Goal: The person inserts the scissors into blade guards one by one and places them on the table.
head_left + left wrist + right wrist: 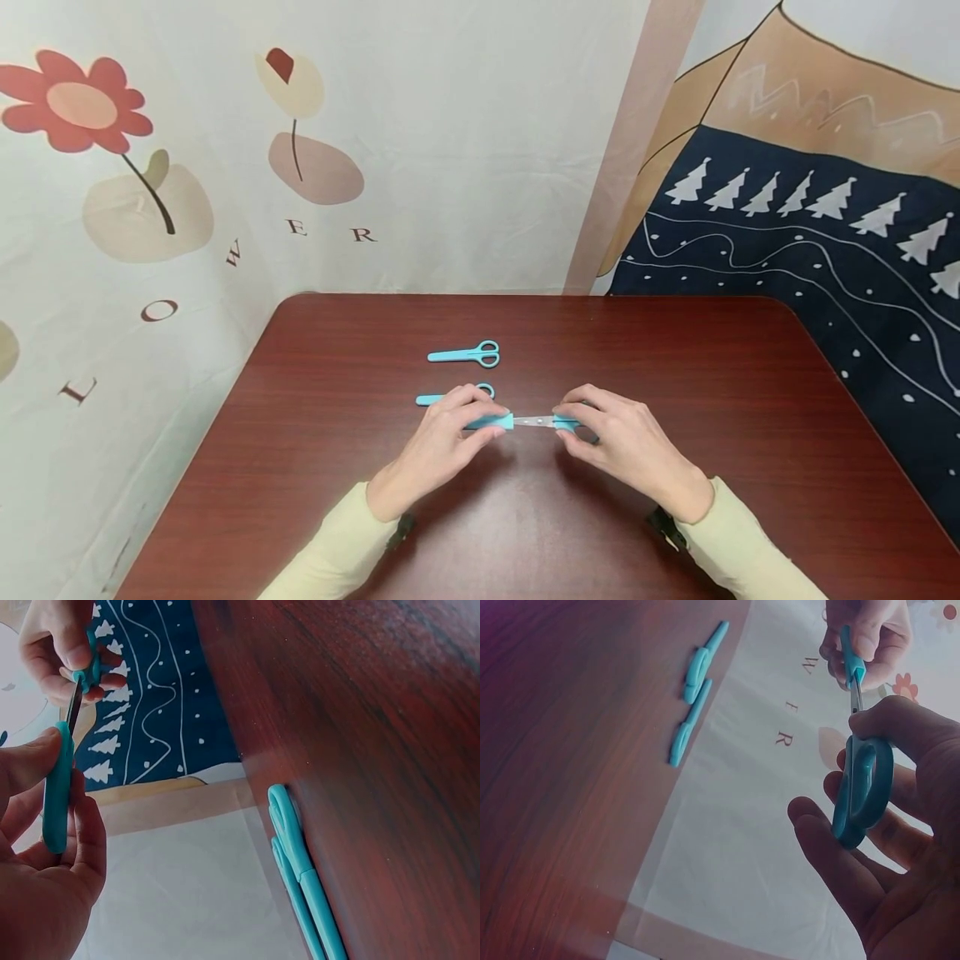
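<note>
Between the two hands is a pair of scissors (pixel 864 791) with turquoise handles, its metal blades (pixel 534 422) partly showing and their tips inside a turquoise blade cover (pixel 57 795). My left hand (pixel 447 429) pinches the cover between thumb and fingers. On the other side my right hand (pixel 621 437) grips the scissors by the handle end, thumb near the pivot in the right wrist view. Just beyond the left hand lies a second, covered pair of turquoise scissors (pixel 429 400), partly hidden by that hand. Farther back rests a third covered pair (pixel 453 356), handles to the right.
All of this is over a dark red-brown wooden table (pixel 337 500) with rounded far corners. Behind it hangs a pale cloth (pixel 465 167) with flowers and letters, and a navy cloth (pixel 750 242) with white trees at the right.
</note>
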Demonstrator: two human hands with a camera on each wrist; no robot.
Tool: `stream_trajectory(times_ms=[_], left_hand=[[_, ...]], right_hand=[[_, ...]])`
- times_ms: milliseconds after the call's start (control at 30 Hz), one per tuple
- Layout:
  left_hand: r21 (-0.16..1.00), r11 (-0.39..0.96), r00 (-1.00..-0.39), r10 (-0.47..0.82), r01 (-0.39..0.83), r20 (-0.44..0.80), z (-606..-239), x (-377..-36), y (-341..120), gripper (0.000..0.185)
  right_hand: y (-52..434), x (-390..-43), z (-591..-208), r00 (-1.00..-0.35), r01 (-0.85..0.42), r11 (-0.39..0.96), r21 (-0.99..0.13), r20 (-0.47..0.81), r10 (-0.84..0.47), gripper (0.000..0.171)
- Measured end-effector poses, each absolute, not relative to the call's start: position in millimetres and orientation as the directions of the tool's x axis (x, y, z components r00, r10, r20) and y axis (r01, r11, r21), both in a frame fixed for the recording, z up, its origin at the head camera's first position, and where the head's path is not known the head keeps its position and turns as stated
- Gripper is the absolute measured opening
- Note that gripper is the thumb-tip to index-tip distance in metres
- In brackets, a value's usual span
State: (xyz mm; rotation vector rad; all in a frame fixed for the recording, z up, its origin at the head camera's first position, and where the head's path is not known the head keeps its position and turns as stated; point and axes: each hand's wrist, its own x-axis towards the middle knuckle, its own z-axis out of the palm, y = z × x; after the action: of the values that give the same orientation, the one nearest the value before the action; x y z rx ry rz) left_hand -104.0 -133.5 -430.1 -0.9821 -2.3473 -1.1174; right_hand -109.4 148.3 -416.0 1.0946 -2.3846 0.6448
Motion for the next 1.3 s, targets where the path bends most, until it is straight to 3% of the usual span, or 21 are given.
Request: stream_trajectory(times_ms=[1300], left_hand=[[0.550,0.416,-0.689,0.451,0.724,0.567,-434,-104,-127,0.021]], right_hand=[[137,-108,-416,-0.574,-0.807,0.537,-0.244,0.538,-0.618,0.024]])
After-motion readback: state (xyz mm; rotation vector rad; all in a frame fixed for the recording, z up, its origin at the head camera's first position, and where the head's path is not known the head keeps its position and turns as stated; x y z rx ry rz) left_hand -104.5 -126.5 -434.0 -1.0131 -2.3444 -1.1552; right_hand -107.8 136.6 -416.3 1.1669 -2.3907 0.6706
